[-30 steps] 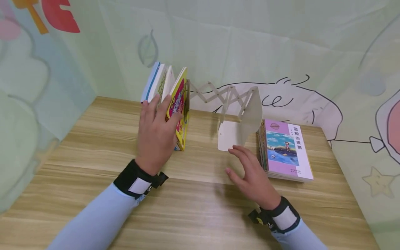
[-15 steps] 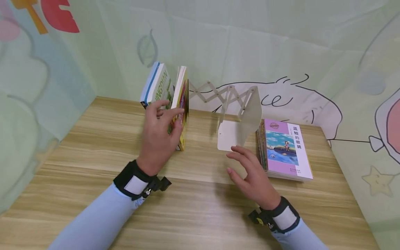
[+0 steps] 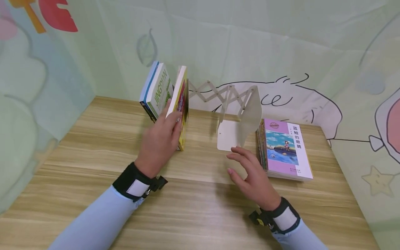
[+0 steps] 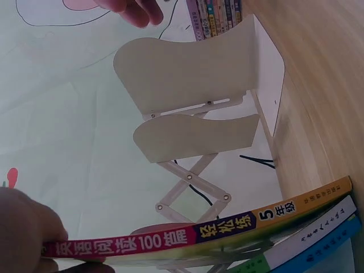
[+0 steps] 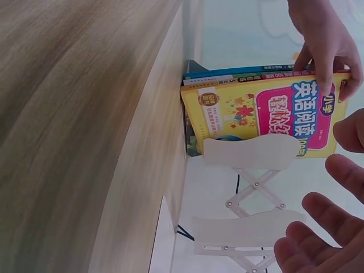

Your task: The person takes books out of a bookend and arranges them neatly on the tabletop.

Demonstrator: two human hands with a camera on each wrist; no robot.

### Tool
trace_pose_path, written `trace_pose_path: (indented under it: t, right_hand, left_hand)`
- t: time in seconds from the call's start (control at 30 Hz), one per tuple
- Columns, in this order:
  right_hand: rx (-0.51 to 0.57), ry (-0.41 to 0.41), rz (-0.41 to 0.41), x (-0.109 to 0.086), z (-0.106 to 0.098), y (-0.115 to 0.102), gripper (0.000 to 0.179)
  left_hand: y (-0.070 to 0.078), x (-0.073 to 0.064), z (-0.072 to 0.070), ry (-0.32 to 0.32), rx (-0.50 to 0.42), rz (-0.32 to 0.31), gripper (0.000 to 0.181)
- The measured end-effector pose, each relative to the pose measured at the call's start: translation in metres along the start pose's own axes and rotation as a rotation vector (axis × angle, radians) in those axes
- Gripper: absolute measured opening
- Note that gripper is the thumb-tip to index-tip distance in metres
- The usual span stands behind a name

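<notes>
In the head view my left hand [image 3: 157,139] grips a yellow workbook [image 3: 180,100] by its near upper edge. In the right wrist view my thumb lies over its yellow-and-pink cover [image 5: 244,111]. The book's spine [image 4: 153,242] runs across the left wrist view. To its left lean a white book with green "JINGDIAN" lettering [image 3: 160,92] and a light-blue one [image 3: 149,85], a gap between them and the yellow workbook. My right hand [image 3: 254,178] holds nothing, its fingers spread and slightly bent, close in front of the expandable bookend's white base plate [image 3: 228,135].
The bookend's metal lattice [image 3: 215,91] stretches along the back, with its upright plates [image 4: 187,74] to the right. A stack of books [image 3: 284,149] with a purple cover on top lies at the right. A printed cloth wall [image 3: 200,41] borders the wooden table [image 3: 193,208].
My left fingers have gone from resting over several book tops to gripping the yellow workbook. A gap has opened between it and the green-lettered book. My right hand has barely moved.
</notes>
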State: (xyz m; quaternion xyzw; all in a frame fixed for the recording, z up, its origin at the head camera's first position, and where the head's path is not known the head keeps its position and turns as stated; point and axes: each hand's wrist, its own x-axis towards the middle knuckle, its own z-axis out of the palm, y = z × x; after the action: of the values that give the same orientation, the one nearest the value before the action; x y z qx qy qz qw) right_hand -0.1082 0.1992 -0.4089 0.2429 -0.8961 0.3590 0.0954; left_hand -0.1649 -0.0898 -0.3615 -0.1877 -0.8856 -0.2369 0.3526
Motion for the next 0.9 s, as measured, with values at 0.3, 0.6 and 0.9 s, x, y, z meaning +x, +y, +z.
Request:
trace_pose_path:
  t: [0.3, 0.6, 0.9]
  right_hand:
    - [-0.035, -0.028, 0.014, 0.000, -0.001, 0.002, 0.044]
    - [-0.033, -0.028, 0.021, -0.002, -0.002, 0.005, 0.046]
    - [-0.037, -0.017, 0.023, -0.006, -0.005, 0.009, 0.048]
  left_hand:
    - [-0.003, -0.010, -0.005, 0.102, -0.066, 0.005, 0.023]
    - [0.013, -0.012, -0.031, 0.132, -0.118, 0.003, 0.020]
    - [0.032, -0.022, -0.060, 0.244, -0.101, 0.089, 0.013]
